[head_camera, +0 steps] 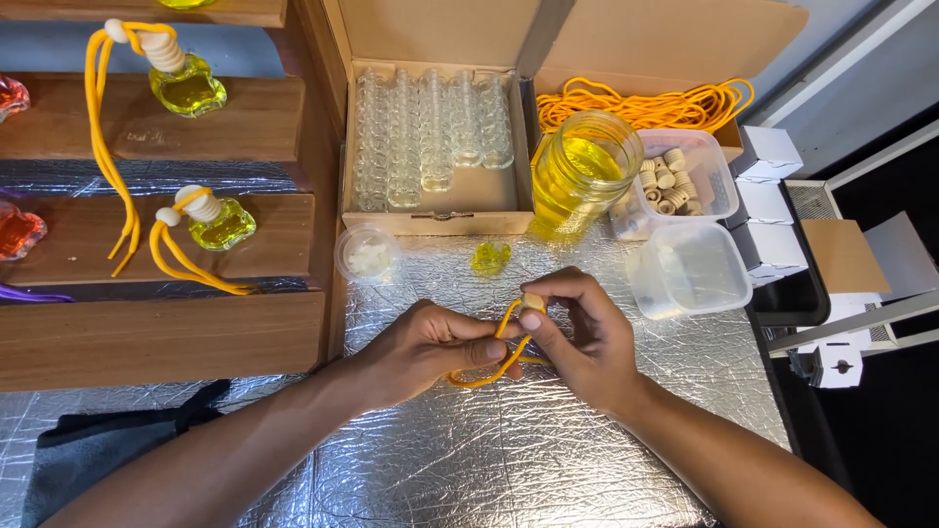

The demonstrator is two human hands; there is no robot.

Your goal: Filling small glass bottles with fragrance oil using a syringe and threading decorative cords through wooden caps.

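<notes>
The right hand (pixel 577 332) covers most of the small pale piece (pixel 533 301) in its grip, so its shape is unclear. The yellow cord (pixel 489 376) vanishes inside the left hand (pixel 430 347). The orange bottles (pixel 15 230) are cut off at the left edge.
</notes>
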